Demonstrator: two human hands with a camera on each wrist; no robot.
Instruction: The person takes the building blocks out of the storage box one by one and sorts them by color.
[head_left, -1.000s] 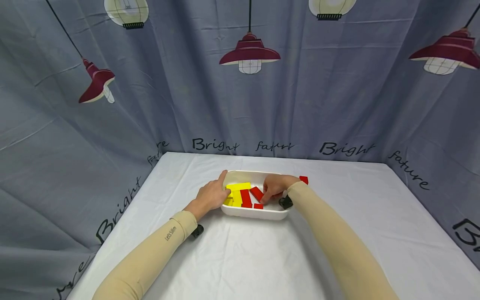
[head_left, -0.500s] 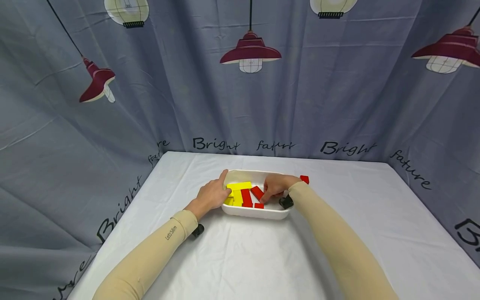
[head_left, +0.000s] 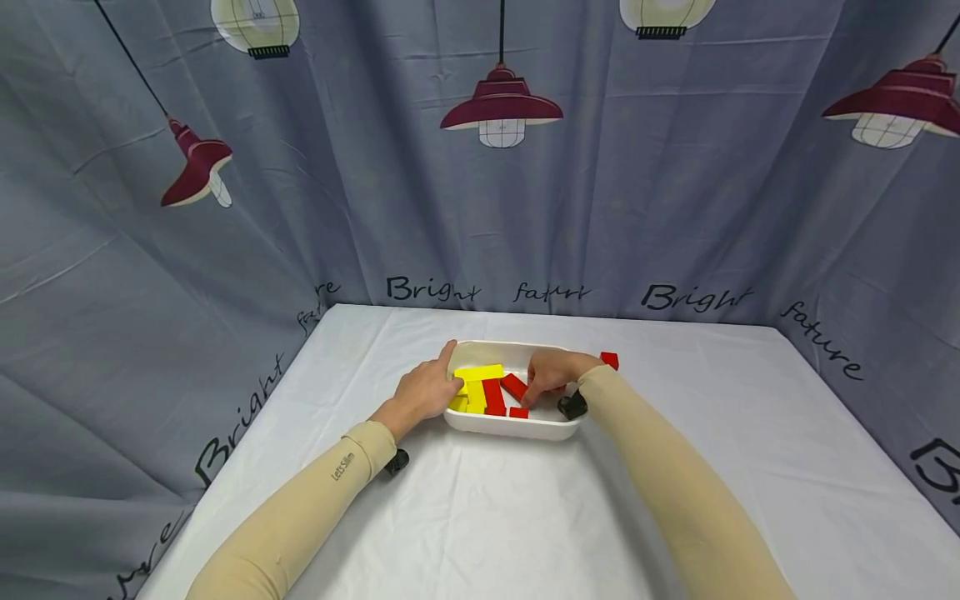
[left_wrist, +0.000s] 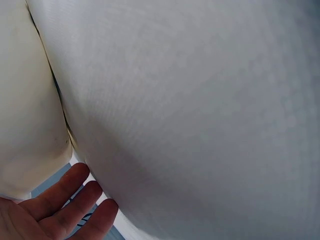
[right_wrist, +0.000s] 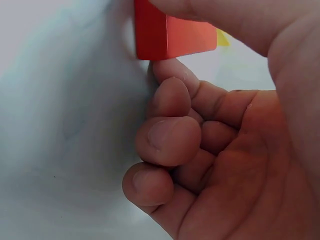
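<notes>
A shallow white tray (head_left: 513,427) stands on the table. My left hand (head_left: 425,390) grips its left end, thumb over the rim and index finger along it. In the left wrist view, three fingers (left_wrist: 65,205) extend beside the tray's pale outer wall (left_wrist: 32,110). My right hand (head_left: 551,372) reaches down into the tray. The right wrist view shows thumb and index finger pinching a red block (right_wrist: 172,37), the other fingers (right_wrist: 170,140) curled beneath. By those fingertips lie a slanted red block (head_left: 513,386) and a small red end (head_left: 518,412).
Several yellow blocks (head_left: 478,372) and an upright-lying red block (head_left: 492,395) fill the tray's left half. Another red block (head_left: 610,360) lies on the table behind the right wrist. A grey printed curtain (head_left: 570,217) surrounds the white-covered table (head_left: 465,517).
Both hands keep their places at the tray, and the blocks lie as before. Only a very slight shift of the head view shows.
</notes>
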